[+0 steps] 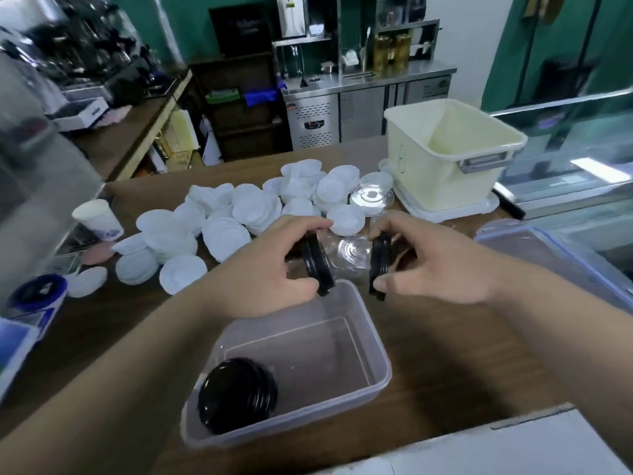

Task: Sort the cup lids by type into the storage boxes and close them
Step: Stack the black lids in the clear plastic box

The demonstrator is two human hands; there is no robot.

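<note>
Wooden counter (428, 354) is carrying everything. The cream storage box (416, 156) is standing open at the far right. The clear storage box (371, 341) is sitting nearest, also open, just below both hands.

A pile of white lids (236, 217) is spreading across the middle of the counter, between the two boxes and out to the left. A stack of black lids (238, 394) is lying in the near left corner of the clear box. Two clear lids (371, 195) are lying at the pile's right edge, one near the cream box and one between the hands.

Handling, as a judgement: thin moulded plastic, so likely very light, springy and slick. Nested stacks are probably prone to fanning apart or slipping out. Best held across the rim, thumb against fingers, squeezing gently so the discs are not buckling.

Left hand (270, 272) is curling around a short black stack (318, 265), which is standing on edge with its lower rim touching or just over the clear box's far rim. Thumb below, fingers over the top.

Right hand (438, 269) is pinching a second black stack (379, 264) the same way, on edge, just beyond the box. Neither hand is spread wide. The two stacks are facing each other, apart.
</note>
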